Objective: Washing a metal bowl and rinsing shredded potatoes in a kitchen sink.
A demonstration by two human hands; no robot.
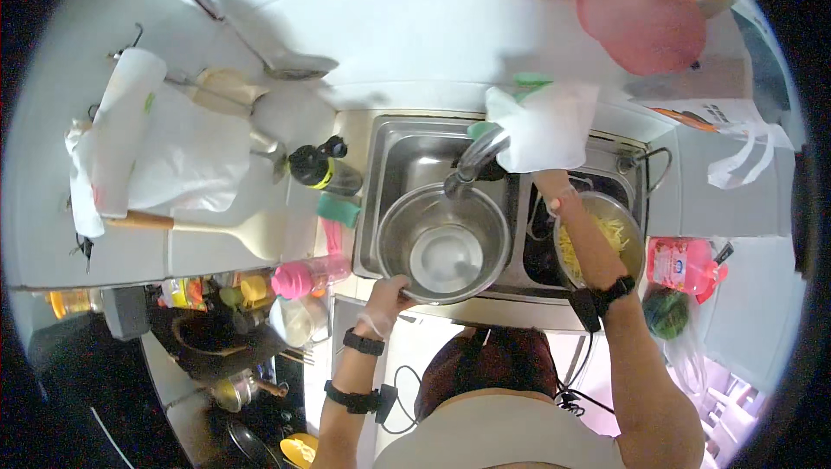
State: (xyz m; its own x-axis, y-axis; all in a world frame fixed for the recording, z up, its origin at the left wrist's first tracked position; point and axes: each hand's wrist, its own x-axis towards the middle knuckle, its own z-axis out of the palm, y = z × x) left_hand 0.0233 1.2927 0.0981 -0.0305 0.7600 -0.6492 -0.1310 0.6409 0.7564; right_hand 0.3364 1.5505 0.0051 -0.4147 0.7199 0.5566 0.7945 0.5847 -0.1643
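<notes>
My left hand [389, 296] grips the near left rim of a stainless steel bowl [393, 245], which sits in the left sink basin [383, 151] under the faucet [479, 156]. Something round and pale shows at the bowl's bottom. My right hand [553, 187] reaches across the right basin; its fingers are hidden behind a white cloth or bag [552, 128] beside the faucet, so its grip cannot be made out. Under my right forearm stands a second metal bowl [639, 245] holding pale yellow shredded strips [610, 232].
Left of the sink are a black-capped bottle [328, 170], a green sponge [338, 210] and a pink-lidded bottle [311, 274]. To the right lie a pink pouch-like container [682, 266] and a bagged green vegetable [667, 313]. Utensils hang on the left wall, including a spatula [221, 229].
</notes>
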